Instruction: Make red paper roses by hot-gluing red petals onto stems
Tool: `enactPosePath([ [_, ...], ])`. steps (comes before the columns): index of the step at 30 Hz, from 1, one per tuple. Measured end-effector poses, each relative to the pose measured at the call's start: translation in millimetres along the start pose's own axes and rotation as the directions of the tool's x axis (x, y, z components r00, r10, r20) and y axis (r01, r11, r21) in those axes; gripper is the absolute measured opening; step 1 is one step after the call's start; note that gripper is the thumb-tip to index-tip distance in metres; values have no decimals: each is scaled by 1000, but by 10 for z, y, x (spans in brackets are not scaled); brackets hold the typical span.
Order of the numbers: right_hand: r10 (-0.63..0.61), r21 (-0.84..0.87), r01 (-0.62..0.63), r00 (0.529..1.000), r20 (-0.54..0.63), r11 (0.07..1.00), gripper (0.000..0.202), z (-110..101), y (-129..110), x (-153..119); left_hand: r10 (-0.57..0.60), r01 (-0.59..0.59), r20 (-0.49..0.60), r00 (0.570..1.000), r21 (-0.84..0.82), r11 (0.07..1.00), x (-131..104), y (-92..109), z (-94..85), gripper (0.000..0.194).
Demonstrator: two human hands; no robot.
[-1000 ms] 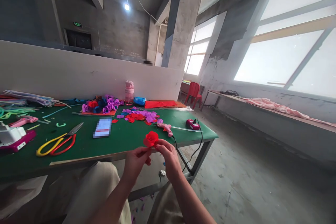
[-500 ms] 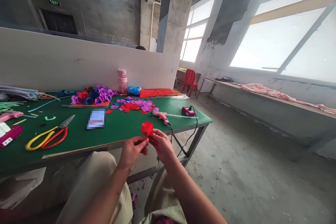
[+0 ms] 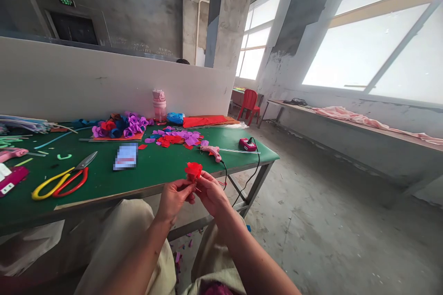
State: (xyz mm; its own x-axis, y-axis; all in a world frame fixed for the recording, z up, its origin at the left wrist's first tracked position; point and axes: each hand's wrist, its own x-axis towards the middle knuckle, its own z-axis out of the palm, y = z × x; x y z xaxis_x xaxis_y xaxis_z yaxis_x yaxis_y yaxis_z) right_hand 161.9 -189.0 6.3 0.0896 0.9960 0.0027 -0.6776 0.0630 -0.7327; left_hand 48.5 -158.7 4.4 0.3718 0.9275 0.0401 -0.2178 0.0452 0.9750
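In the head view, the red paper flower (image 3: pixel 193 169) is held up between both hands, before the near edge of the green counter (image 3: pixel 145 173). At its seven o'clock, the left hand (image 3: pixel 176 199) has its fingers pinched together on the flower's base. Between four and five, the right hand (image 3: pixel 213 194) has its fingers nearly closed against the petals' underside. Good handling probably means a firm, low left pinch and light right pressure, so thin petals don't crease. The glue gun (image 3: pixel 212 151) lies between one and two o'clock, loose paper pieces (image 3: pixel 183 138) at eleven, scissors (image 3: pixel 71 176) at nine.
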Motion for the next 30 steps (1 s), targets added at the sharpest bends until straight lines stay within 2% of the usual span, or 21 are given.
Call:
enactPosePath([
  [11, 2, -15, -2, 1000, 21, 1000, 21, 5, 2, -14, -26, 26, -16, 1000, 0, 1000, -8, 16, 5, 29],
  [17, 15, -22, -13, 997, 73, 1000, 23, 2, 29, -8, -16, 16, -16, 1000, -5, 1000, 12, -13, -7, 26],
  [30, 7, -19, -6, 998, 59, 1000, 29, 49, 52, -25, -1, 1, -48, 999, 7, 1000, -3, 28, 12, 29],
])
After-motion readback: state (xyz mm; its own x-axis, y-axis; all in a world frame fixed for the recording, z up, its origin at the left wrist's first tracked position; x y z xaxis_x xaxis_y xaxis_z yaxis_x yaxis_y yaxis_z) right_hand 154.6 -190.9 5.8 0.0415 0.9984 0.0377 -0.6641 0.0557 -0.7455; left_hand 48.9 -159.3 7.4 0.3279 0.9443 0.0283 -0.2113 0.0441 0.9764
